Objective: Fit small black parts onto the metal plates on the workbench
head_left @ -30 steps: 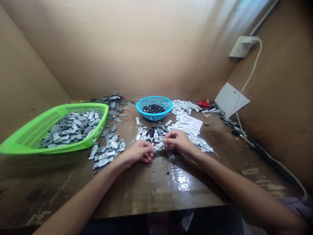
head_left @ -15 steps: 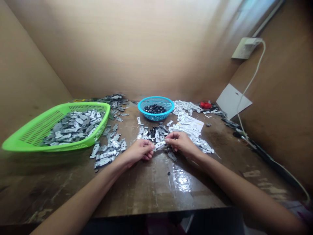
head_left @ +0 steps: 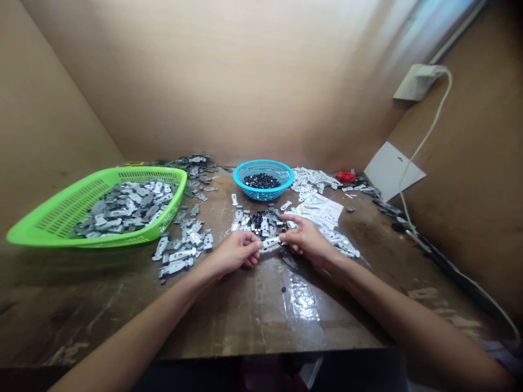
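Note:
Between my two hands, just above the table, is a small flat white-and-grey plastic part (head_left: 270, 243). My left hand (head_left: 242, 250) pinches its left end between thumb and fingers. At its right end, my right hand (head_left: 304, 237) grips with the thumb, while the index finger stretches out above. Just behind the held part lie a little heap of small black pieces (head_left: 257, 220) and several grey-and-white parts (head_left: 238, 218). Loose dark grey parts (head_left: 289, 260) lie under my right hand. The fingertips hide the ends of the held part.
A green basket (head_left: 44, 215) of grey-and-white parts stands at the left, a blue basket (head_left: 263, 194) of black pieces at the back. Piles of parts (head_left: 180, 256) flank my left forearm. White parts (head_left: 316, 209) lie on paper at the right. A cable (head_left: 427, 128) hangs from the socket.
My right index finger has lifted and straightened away from the part. Both hands stay at its ends. The whole view has shifted slightly.

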`<state>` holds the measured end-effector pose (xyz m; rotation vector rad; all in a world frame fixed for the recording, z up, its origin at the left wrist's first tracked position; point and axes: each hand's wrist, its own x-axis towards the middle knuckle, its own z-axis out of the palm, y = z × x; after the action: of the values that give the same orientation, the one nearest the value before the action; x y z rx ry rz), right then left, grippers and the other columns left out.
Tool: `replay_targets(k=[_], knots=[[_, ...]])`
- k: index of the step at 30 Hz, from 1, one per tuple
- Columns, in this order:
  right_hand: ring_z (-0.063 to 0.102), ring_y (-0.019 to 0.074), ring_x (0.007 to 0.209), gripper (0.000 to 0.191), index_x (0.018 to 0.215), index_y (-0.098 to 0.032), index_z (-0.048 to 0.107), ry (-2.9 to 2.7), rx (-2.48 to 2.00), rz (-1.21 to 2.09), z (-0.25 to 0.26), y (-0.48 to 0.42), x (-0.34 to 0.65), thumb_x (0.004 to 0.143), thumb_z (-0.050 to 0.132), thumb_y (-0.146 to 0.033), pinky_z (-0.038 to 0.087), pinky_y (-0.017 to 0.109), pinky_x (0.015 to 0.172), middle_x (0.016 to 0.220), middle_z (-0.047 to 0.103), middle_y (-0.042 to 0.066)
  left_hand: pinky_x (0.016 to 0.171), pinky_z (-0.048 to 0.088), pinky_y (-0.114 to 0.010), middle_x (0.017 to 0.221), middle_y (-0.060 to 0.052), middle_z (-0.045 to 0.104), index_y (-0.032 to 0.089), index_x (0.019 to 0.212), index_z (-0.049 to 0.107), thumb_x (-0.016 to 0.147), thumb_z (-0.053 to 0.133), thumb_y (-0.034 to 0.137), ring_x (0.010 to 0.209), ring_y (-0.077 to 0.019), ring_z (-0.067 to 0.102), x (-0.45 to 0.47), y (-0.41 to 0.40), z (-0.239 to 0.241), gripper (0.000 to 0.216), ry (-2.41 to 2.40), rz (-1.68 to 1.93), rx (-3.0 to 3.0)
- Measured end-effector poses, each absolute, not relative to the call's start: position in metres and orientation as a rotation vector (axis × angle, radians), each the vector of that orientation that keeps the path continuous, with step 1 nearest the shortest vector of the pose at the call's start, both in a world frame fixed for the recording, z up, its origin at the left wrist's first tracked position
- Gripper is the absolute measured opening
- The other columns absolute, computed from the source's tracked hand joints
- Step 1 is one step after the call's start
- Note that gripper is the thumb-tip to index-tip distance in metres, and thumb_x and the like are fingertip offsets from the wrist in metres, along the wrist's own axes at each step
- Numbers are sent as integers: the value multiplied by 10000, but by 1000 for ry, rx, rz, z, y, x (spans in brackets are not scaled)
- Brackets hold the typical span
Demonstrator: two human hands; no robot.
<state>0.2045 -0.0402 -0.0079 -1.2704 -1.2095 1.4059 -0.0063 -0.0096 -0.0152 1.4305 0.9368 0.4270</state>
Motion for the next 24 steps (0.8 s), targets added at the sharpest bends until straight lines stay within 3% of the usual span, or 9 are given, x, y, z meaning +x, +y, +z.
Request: replay_targets(k=[9,11,14,19,24], knots=[[486,71,454,624,1266,-222,367,-1331,-1177,1346,-1,-52,184,709,633,-307,367,165,404,659,571,-26,587,469,-238,725,-53,618,124,859,554,705,600,462,617,-120,585,-4,-13,-11,374,876,583,1457],[515,88,494,524,1192,-191,459,-1375,-1187,1364,-4,-51,183,717,623,-341,395,182,425,673,575,-6,590,463,-234,711,-55,618,117,831,570,718,595,444,628,-126,589,-4,-12,-10,347,848,594,1454],[482,80,484,327,916,-134,590,-1455,-1228,1374,-9,-49,186,721,612,-396,385,183,429,602,532,-6,596,461,-234,708,-49,616,121,835,578,712,613,419,654,-137,596,-4,-11,-10,325,847,635,1459],[408,62,462,267,767,-129,572,-1556,-1198,1309,-7,-49,191,736,602,-393,309,176,426,563,479,-25,562,440,-216,701,-50,615,112,848,593,714,615,408,606,-119,570,-3,-17,-6,325,794,552,1535],[455,87,585,202,679,-132,556,-1643,-1165,1045,-7,-54,187,730,611,-319,353,198,541,642,517,-5,554,421,-203,690,-39,599,110,791,597,751,572,400,616,-118,554,-3,-20,-7,294,751,607,1715]])
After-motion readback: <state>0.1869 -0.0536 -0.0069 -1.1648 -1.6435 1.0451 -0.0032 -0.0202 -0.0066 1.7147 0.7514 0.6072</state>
